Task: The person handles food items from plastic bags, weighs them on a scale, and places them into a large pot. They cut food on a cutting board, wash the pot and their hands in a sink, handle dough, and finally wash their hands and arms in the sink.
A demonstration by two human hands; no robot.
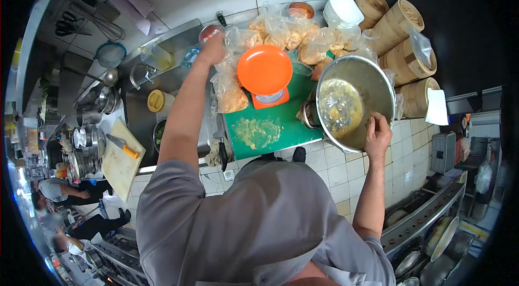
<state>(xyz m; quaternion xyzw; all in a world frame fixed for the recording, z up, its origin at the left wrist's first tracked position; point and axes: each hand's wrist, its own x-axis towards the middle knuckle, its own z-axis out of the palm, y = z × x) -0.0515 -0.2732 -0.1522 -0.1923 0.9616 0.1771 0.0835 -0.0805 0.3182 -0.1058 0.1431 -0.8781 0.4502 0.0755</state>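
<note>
My left hand (214,51) reaches across the counter to a small red bowl (211,32) near the wall. Its fingertips are blurred over the bowl, and I cannot make out their grip. My right hand (379,135) has its fingers closed on the near right rim of a large metal pot (378,88). Yellowish liquid with some lumps (339,106) lies inside the pot. Between my hands, an orange plate (265,68) rests on an orange scale (270,99). The scale stands on a green cutting board (303,107) smeared with yellowish residue (255,133).
Several tied clear bags of orange food (232,97) surround the scale. Bamboo steamers (403,54) and stacked white dishes (345,11) stand at the back right. Left are a sink (139,148), a yellow-lidded container (157,101) and a knife (123,146) on a pale board (121,170).
</note>
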